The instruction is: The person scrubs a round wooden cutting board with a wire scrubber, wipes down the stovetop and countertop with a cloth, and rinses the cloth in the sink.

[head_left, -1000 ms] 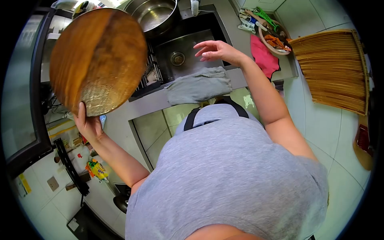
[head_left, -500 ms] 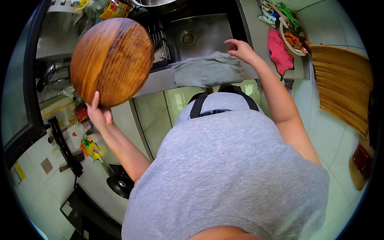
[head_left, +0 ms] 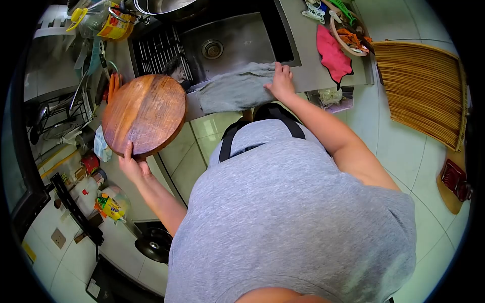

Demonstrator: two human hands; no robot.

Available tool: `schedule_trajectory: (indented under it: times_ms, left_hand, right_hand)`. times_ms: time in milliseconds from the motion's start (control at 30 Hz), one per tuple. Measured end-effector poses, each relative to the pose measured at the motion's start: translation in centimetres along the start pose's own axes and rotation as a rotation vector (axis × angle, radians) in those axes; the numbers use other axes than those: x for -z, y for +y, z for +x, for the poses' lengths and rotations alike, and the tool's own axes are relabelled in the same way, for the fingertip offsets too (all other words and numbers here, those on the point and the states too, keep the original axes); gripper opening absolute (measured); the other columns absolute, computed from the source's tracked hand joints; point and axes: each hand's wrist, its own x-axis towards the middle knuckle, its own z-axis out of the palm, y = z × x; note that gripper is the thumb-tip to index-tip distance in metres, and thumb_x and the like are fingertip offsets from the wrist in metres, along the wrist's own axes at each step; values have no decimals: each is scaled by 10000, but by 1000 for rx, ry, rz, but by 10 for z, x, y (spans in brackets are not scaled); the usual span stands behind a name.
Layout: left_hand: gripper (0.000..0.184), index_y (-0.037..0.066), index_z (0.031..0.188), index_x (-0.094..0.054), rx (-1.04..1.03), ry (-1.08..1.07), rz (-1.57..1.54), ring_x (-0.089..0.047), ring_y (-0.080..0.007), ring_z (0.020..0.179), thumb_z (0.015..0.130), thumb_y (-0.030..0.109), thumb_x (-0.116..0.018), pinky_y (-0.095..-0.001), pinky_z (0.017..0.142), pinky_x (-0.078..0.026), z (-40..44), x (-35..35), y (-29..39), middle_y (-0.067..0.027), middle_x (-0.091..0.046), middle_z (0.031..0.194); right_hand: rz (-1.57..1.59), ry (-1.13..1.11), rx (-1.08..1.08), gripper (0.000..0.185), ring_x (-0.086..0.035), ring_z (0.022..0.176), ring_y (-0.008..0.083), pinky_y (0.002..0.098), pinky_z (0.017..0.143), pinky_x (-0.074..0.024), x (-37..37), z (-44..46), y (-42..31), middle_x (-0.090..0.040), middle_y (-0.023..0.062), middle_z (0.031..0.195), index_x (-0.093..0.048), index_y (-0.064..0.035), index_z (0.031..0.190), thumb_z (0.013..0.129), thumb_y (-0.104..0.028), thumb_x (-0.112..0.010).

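Observation:
My left hand [head_left: 135,168] grips the lower edge of a round wooden cutting board [head_left: 146,115], thumb on its upper face and the other fingers partly hidden below. The board is tilted above the counter, left of the sink. A grey-green cloth [head_left: 230,89] lies over the sink's front edge. At the cloth's right end is my right hand [head_left: 282,83], its thumb and fingers closed around the corner.
Behind the cloth is the steel sink [head_left: 237,43] with a black rack [head_left: 160,53] on its left side. A metal pot [head_left: 169,6] stands at the back. A pink cloth [head_left: 333,58] hangs by a basket [head_left: 348,38] on the right. Beyond it is a bamboo mat [head_left: 422,88].
The cutting board has come down and tilted flatter in my left hand. My right hand has moved from above the sink edge onto the cloth's right end and closed there.

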Motion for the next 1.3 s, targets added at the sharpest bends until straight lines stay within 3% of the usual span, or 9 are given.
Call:
schedule_trajectory:
  times_ms: [167, 367, 533, 700, 767, 867, 1067, 1167, 1300]
  left_hand:
    - [501, -36, 1360, -519, 108, 23, -84, -608, -343, 1180, 886, 1, -676, -503, 962, -551, -17, 4, -4, -174, -584, 1333]
    - [492, -23, 1322, -514, 69, -114, -54, -607, -302, 1172, 868, -10, -702, -463, 978, -534, -20, -19, -23, -151, -613, 1272]
    - [491, 6, 1294, -514, 115, -199, -21, -645, -262, 1098, 851, 0, -725, -427, 947, -553, -49, -93, -10, -117, -638, 1227]
    - [530, 19, 1372, -473, 211, -304, -152, -625, -290, 1160, 873, -18, -651, -422, 985, -539, -79, -132, -3, -146, -602, 1297]
    - [530, -9, 1345, -487, 282, -401, -238, -640, -284, 1137, 846, -49, -659, -428, 952, -562, -84, -143, -11, -148, -614, 1279]
    - [520, -34, 1343, -484, 232, -428, -253, -659, -295, 1110, 855, -42, -665, -423, 917, -586, -101, -166, -21, -175, -619, 1273]
    - [495, -32, 1346, -493, 194, -501, -250, -656, -288, 1129, 880, -24, -661, -415, 935, -581, -142, -209, -34, -165, -619, 1290]
    - [480, -29, 1342, -497, 204, -537, -296, -662, -281, 1118, 887, -24, -649, -404, 923, -586, -148, -212, -36, -152, -624, 1281]
    - [502, -17, 1364, -494, 224, -564, -294, -631, -278, 1168, 878, -36, -623, -404, 947, -556, -163, -204, -33, -142, -609, 1302]
  right_hand:
    - [219, 123, 29, 856, -440, 1284, 440, 505, 1070, -414, 21, 14, 39, -457, 234, 1356, -340, -48, 1457, 780, -259, -821]
    - [-347, 362, -138, 987, -418, 1376, 396, 510, 1079, -387, 82, 61, 177, -436, 231, 1489, -272, -80, 1552, 782, -413, -791]
    - [-239, 133, -2, 600, -602, 1147, 391, 452, 998, -487, 91, 111, 263, -618, 220, 1244, -596, -81, 1332, 774, -209, -775]
    - [143, 57, 131, 525, -646, 1059, 310, 363, 970, -485, 147, 66, 200, -658, 147, 1168, -610, -60, 1293, 812, -217, -748]
    - [1289, -45, -89, 491, -643, 1044, 216, 327, 976, -473, 154, 45, 168, -653, 94, 1163, -607, -23, 1271, 832, -203, -735]
    - [1492, 14, 93, 471, -626, 1053, 152, 325, 969, -478, 165, 28, 79, -632, 64, 1186, -595, -21, 1290, 859, -170, -712]
    - [589, 278, 986, 600, -500, 1313, 386, 503, 1105, -395, 182, -21, -92, -503, 157, 1397, -540, -43, 1272, 749, -214, -780]
    - [459, 157, 944, 801, -313, 1445, 462, 692, 1152, -230, 168, -39, -123, -333, 149, 1563, -434, -208, 1459, 754, -342, -791]
    - [328, 115, 999, 792, -326, 1398, 516, 658, 1164, -233, 157, -28, -138, -353, 78, 1581, -460, -393, 1468, 747, -381, -786]
